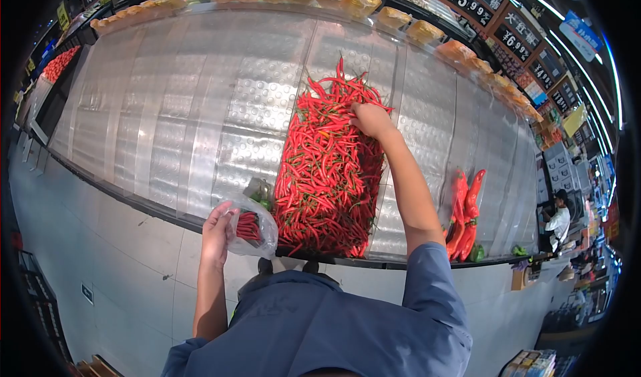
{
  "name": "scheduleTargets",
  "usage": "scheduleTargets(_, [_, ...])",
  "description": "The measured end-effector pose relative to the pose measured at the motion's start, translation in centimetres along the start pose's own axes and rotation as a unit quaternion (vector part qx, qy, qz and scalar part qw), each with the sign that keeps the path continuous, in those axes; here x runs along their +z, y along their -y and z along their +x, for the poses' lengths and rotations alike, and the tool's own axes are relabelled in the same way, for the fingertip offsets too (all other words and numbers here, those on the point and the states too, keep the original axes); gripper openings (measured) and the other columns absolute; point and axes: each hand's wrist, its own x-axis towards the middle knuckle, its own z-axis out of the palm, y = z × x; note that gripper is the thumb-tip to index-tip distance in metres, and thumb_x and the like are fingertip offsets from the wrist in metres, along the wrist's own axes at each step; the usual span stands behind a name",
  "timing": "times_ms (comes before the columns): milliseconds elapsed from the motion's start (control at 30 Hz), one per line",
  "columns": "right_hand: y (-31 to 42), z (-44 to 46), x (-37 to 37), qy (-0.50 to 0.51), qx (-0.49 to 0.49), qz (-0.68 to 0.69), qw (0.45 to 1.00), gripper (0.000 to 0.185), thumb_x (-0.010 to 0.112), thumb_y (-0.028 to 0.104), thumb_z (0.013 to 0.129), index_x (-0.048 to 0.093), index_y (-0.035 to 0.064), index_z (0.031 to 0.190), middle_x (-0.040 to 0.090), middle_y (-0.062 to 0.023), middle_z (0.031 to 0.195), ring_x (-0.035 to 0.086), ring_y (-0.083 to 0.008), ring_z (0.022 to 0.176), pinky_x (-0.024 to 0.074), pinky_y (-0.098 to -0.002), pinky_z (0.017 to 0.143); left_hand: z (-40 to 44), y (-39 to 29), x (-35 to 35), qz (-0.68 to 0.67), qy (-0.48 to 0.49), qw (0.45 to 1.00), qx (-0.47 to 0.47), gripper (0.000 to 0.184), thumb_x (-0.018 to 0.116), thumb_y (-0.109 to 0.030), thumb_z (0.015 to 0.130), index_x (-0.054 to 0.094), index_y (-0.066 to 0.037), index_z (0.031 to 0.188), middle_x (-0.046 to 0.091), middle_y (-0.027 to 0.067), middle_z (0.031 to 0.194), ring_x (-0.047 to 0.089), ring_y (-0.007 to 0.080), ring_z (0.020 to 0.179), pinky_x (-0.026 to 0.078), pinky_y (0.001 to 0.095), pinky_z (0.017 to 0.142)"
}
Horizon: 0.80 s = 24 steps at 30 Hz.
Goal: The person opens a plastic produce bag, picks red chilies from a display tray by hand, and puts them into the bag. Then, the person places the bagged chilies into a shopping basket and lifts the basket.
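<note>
A long heap of thin red chili peppers (320, 177) with green stems lies on the silver display stand. My left hand (215, 233) grips the rim of a clear plastic bag (268, 235) at the stand's front edge. Several red chili peppers (248, 226) are inside that bag. My right hand (371, 120) is at the far right part of the heap, fingers curled and closed on a red chili pepper; its fingertips are partly hidden among the peppers.
Large red peppers (464, 210) lie to the right, beside a green pepper (477, 253). Another green pepper (262, 194) sits in wrap left of the heap. Yellow wrapped packs (360, 3) line the far rim. A person (558, 222) stands at far right.
</note>
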Motion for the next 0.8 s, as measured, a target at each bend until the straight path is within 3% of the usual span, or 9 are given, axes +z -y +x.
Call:
scheduleTargets(233, [-0.4, -2.1, -1.5, -0.022, -0.015, -0.026, 0.999, 0.028, 0.067, 0.028, 0.088, 0.064, 0.0028, 0.100, 0.070, -0.0201, 0.090, 0.067, -0.0395, 0.090, 0.0521, -0.0507, 0.078, -0.1, 0.0, 0.0, 0.007, 0.011, 1.000, 0.005, 0.033, 0.055, -0.007, 0.096, 0.058, -0.007, 0.129, 0.070, 0.0036, 0.109, 0.039, -0.0001, 0.053, 0.031, 0.0169, 0.046])
scheduleTargets(333, [-0.8, -3.9, -1.3, -0.032, 0.005, -0.023, 0.999, 0.025, 0.064, 0.026, 0.091, 0.064, 0.0025, 0.100, 0.069, -0.0186, 0.082, 0.068, -0.0377, 0.084, 0.0525, -0.0490, 0.077, -0.5, -0.2, 0.5, 0.011, 0.000, 1.000, 0.007, 0.033, 0.055, -0.006, 0.097, 0.058, -0.004, 0.129, 0.070, 0.0046, 0.106, 0.039, -0.0003, 0.055, 0.032, 0.0173, 0.049])
scheduleTargets(400, [-1.1, -5.6, -0.3, -0.098, -0.005, 0.170, 0.980, 0.022, 0.059, 0.023, 0.095, 0.062, 0.0013, 0.095, 0.061, -0.0128, 0.065, 0.061, -0.0274, 0.060, 0.0499, -0.0410, 0.057, -0.6, -0.2, 0.8, 0.006, -0.005, 1.000, 0.004, 0.033, 0.055, -0.006, 0.097, 0.058, -0.003, 0.129, 0.070, 0.0048, 0.105, 0.038, -0.0002, 0.054, 0.033, 0.0174, 0.049])
scheduleTargets(433, [-0.7, -6.6, 0.0, -0.097, -0.004, 0.169, 0.981, 0.022, 0.059, 0.023, 0.095, 0.062, 0.0013, 0.095, 0.061, -0.0128, 0.065, 0.061, -0.0274, 0.060, 0.0499, -0.0410, 0.057, -0.7, -0.2, 0.9, 0.006, -0.005, 1.000, 0.003, 0.033, 0.055, -0.006, 0.097, 0.058, -0.003, 0.129, 0.070, 0.0048, 0.105, 0.038, -0.0002, 0.054, 0.033, 0.0174, 0.049])
scheduleTargets(467, [-0.2, -7.6, 0.4, -0.040, 0.093, 0.481, 0.871, 0.020, 0.057, 0.022, 0.096, 0.060, 0.0019, 0.093, 0.055, -0.0082, 0.061, 0.052, -0.0203, 0.052, 0.0422, -0.0351, 0.050, -0.7, -0.1, 0.9, 0.005, -0.004, 1.000, 0.000, 0.033, 0.055, -0.006, 0.097, 0.058, -0.003, 0.129, 0.070, 0.0047, 0.105, 0.038, -0.0001, 0.054, 0.033, 0.0176, 0.049])
scheduleTargets(500, [0.6, -8.7, 0.8, 0.021, 0.178, 0.734, 0.656, 0.020, 0.055, 0.021, 0.097, 0.058, 0.0025, 0.090, 0.048, -0.0037, 0.056, 0.043, -0.0132, 0.045, 0.0345, -0.0291, 0.042, -0.6, -0.1, 0.9, 0.005, -0.004, 1.000, -0.003, 0.033, 0.055, -0.006, 0.097, 0.058, -0.003, 0.129, 0.070, 0.0047, 0.104, 0.038, 0.0001, 0.054, 0.033, 0.0178, 0.049])
scheduleTargets(533, [2.3, -10.1, 0.6, -0.011, 0.146, 0.807, 0.572, 0.019, 0.054, 0.022, 0.099, 0.056, 0.0052, 0.089, 0.044, 0.0012, 0.057, 0.032, -0.0062, 0.041, 0.0216, -0.0234, 0.038, -0.5, 0.1, 1.0, 0.005, -0.003, 1.000, -0.004, 0.033, 0.055, -0.006, 0.097, 0.058, -0.003, 0.129, 0.070, 0.0047, 0.104, 0.038, 0.0001, 0.054, 0.033, 0.0178, 0.049])
scheduleTargets(633, [4.5, -12.1, 1.5, -0.007, 0.074, 0.921, 0.381, 0.020, 0.050, 0.022, 0.100, 0.055, 0.0050, 0.091, 0.046, -0.0015, 0.061, 0.030, -0.0071, 0.038, 0.0250, -0.0240, 0.036, -0.3, 0.3, 1.1, 0.017, 0.006, 1.000, -0.006, 0.034, 0.055, -0.007, 0.097, 0.057, -0.003, 0.130, 0.070, 0.0044, 0.103, 0.039, 0.0004, 0.054, 0.032, 0.0180, 0.049])
scheduleTargets(800, [6.8, -13.8, 1.4, -0.014, 0.045, 0.937, 0.347, 0.024, 0.048, 0.024, 0.101, 0.057, 0.0040, 0.093, 0.061, -0.0111, 0.078, 0.032, -0.0063, 0.037, 0.0277, -0.0230, 0.033, -0.2, 0.3, 2.1, 0.028, 0.004, 1.000, -0.004, 0.034, 0.057, -0.007, 0.097, 0.057, -0.003, 0.131, 0.069, 0.0022, 0.100, 0.038, 0.0008, 0.054, 0.031, 0.0183, 0.048])
